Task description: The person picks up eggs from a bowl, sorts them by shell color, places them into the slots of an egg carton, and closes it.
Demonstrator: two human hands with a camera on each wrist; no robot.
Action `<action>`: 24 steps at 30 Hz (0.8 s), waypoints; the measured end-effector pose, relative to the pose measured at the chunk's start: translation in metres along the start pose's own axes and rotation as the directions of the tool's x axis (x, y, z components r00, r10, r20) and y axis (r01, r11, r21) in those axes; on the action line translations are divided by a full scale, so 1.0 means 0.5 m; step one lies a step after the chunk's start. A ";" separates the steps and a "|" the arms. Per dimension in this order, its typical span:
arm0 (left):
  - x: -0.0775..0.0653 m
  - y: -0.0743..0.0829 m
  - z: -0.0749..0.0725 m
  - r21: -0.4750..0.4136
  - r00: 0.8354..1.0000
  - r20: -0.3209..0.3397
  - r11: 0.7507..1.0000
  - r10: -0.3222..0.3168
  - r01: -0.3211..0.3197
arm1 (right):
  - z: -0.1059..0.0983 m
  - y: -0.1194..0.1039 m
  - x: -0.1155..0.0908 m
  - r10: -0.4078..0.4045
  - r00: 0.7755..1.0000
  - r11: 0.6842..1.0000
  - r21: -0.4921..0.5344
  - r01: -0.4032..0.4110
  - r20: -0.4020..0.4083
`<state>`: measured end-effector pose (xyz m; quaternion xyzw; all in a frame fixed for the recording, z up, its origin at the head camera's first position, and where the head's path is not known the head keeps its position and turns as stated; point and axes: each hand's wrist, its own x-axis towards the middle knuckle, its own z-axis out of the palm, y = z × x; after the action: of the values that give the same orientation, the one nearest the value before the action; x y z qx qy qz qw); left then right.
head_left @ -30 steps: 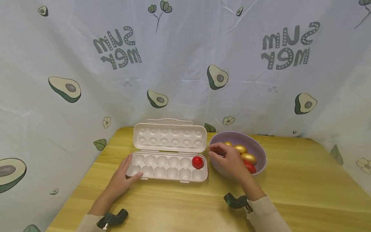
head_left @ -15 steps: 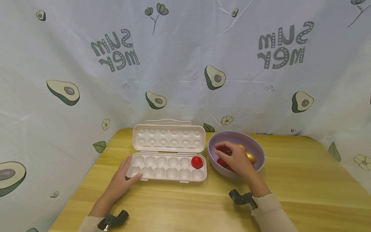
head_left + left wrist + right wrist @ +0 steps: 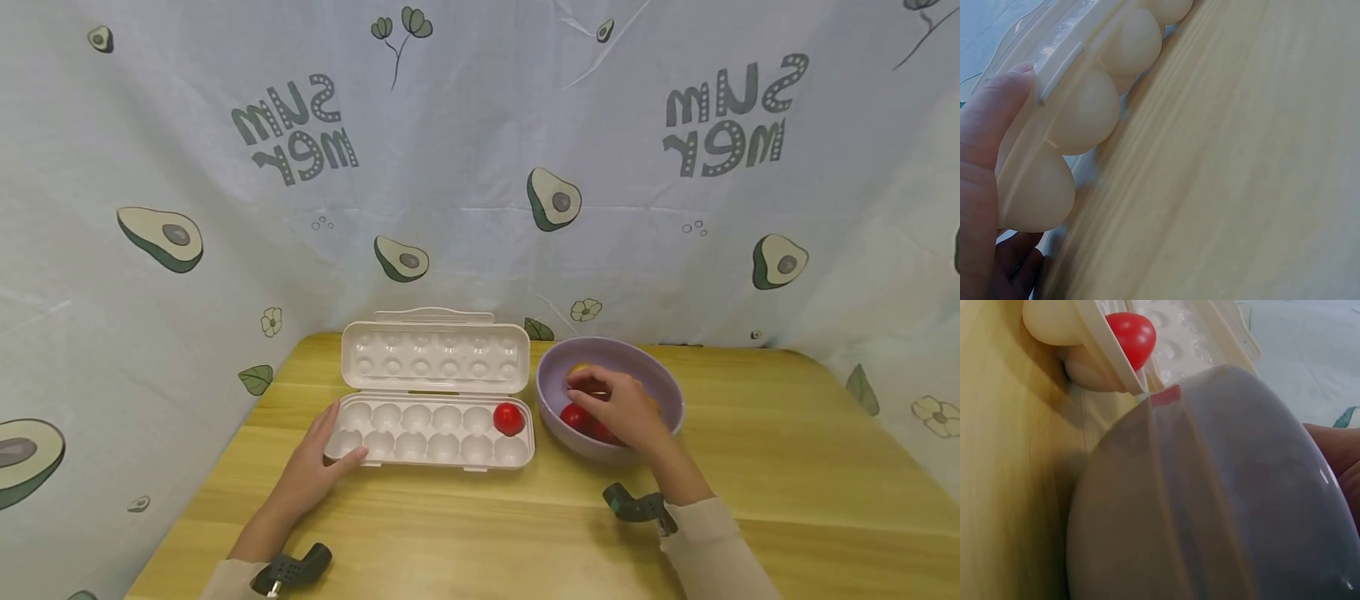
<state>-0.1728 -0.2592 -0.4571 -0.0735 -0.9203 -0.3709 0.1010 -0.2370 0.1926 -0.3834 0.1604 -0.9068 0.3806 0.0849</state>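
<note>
A cream egg box [image 3: 431, 431] lies with its lid raised, one red egg [image 3: 508, 419] in the back-right cup. My left hand [image 3: 307, 471] grips the box's left end, thumb on the front edge and fingers round the side. In the left wrist view the thumb [image 3: 991, 119] lies on the rim and fingertips show beneath the cups. To the right stands a purple bowl [image 3: 551, 379] of red and golden eggs. My right hand [image 3: 626, 408] is over the bowl, fingers curved, thumb apart from them, with no egg visible between. A golden egg [image 3: 578, 368] shows just behind its fingertips.
The wooden table [image 3: 465, 542] runs toward me in front of the box and bowl. A printed cloth [image 3: 465, 200] hangs close behind them and along both sides. Each wrist carries a dark camera mount [image 3: 294, 567].
My right hand has moved rightward, from the bowl's left rim to over its middle, uncovering red eggs on the left. My left hand keeps its grip on the egg box.
</note>
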 end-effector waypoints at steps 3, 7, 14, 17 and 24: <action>0.000 0.000 0.000 -0.003 1.000 0.002 1.000 0.001 -0.001 | -0.004 0.002 -0.001 0.020 1.000 1.000 -0.009 -0.019 0.013; 0.001 0.001 0.001 0.002 1.000 0.002 1.000 -0.001 0.001 | -0.006 0.002 -0.001 0.036 0.999 0.999 -0.016 -0.035 0.036; 0.001 0.005 -0.002 0.008 1.000 -0.010 1.000 0.002 -0.001 | -0.009 -0.002 0.001 0.048 0.997 0.998 -0.050 -0.045 0.061; 0.002 0.005 -0.003 0.004 1.000 -0.007 1.000 -0.006 0.006 | -0.009 -0.003 0.003 0.048 0.997 0.997 -0.063 -0.044 0.066; 0.003 0.000 -0.002 0.005 1.000 -0.001 1.000 -0.010 0.010 | -0.004 -0.003 0.002 0.034 0.996 0.998 -0.062 -0.030 0.077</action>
<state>-0.1741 -0.2596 -0.4561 -0.0686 -0.9215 -0.3690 0.0996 -0.2376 0.1929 -0.3807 0.1579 -0.9230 0.3475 0.0483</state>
